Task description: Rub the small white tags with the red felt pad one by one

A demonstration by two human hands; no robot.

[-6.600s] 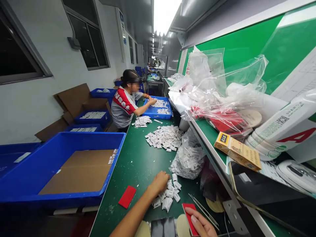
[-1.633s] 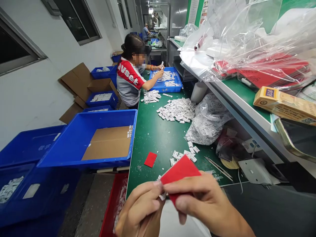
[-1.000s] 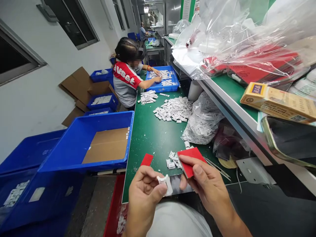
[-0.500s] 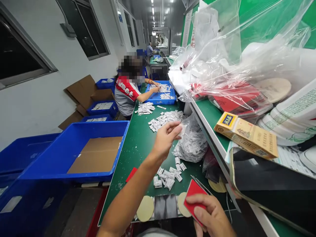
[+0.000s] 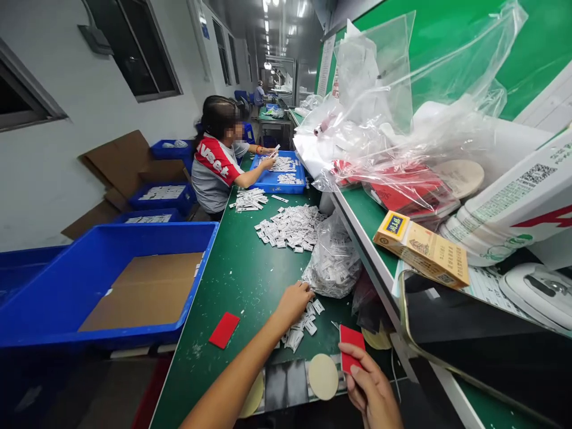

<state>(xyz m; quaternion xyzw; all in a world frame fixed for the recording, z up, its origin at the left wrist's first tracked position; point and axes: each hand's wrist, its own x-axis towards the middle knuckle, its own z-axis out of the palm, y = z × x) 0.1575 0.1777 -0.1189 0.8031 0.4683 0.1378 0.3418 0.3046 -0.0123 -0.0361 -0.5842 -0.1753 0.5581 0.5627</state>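
Head view: the left hand is laid, fingers curled, on a small heap of white plastic clips on the green bench top, apparently to pick one; whether one is pinched cannot be told. A flat red rectangular card is clamped upright in the right hand, kept ready near the bench edge.

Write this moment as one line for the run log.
left hand: on small white parts | right hand: holds red card | green table | co-worker at blue tray

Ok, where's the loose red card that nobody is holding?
In the head view, the loose red card lies flat on the green bench, left of the left hand, near the blue bin.
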